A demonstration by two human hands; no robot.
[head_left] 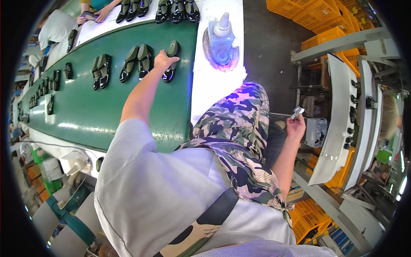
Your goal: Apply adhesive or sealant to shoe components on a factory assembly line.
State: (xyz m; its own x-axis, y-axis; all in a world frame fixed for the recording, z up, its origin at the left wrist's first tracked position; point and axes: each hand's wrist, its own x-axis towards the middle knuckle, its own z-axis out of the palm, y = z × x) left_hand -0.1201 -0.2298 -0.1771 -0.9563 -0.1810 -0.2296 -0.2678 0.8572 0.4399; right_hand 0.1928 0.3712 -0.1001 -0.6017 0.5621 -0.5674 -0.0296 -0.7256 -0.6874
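Observation:
At the end of an outstretched arm, my left hand is on a glossy black strapped shoe on the green conveyor belt. Its thumb lies across the shoe's middle and the fingers are at the other side, partly hidden. A pair of like shoes stands just left of it, and another pair farther left. Low at my right side, my right hand pinches a small silvery-white crumpled piece, too small to name.
A lamp-like device with a white nozzle glows violet on the white ledge. More black shoes line the far ledge, where another person's hands hold a shoe. Orange crates and a metal rack stand at right.

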